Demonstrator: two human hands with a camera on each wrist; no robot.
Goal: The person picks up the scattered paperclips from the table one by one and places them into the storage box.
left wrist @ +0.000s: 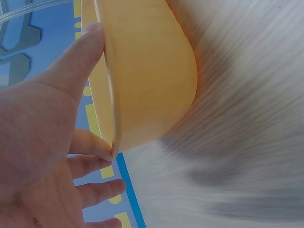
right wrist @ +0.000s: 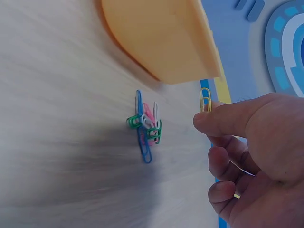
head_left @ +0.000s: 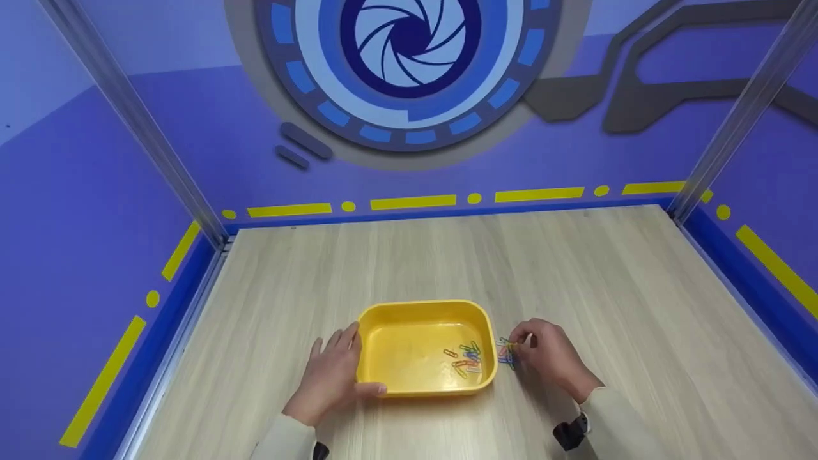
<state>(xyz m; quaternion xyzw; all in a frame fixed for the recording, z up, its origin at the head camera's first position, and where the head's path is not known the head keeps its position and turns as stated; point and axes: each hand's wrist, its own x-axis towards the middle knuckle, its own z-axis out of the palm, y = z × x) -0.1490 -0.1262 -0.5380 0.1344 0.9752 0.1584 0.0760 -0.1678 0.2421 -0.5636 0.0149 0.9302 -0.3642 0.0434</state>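
Between thumb and fingertips, my right hand (head_left: 551, 356) pinches a yellow paper clip (right wrist: 204, 97), raised beside the right end of the yellow tray (head_left: 409, 391). Below it on the table lies a small pile of paper clips (right wrist: 145, 126) in blue, green, pink and white. Inside the tray, several coloured paper clips (head_left: 465, 361) are scattered toward the right. At the tray's left end, my left hand (head_left: 329, 374) rests against the rim, thumb at the front corner and index fingertip farther back. Its other fingers (left wrist: 102, 192) extend fairly straight past the tray.
The tray stands on a light wood-grain table (head_left: 287, 275). Blue-purple panels with yellow markings (head_left: 414, 202) rise at the back and both sides. Metal posts (head_left: 137, 121) stand at the back corners. A dark band (head_left: 571, 432) sits at my right wrist.
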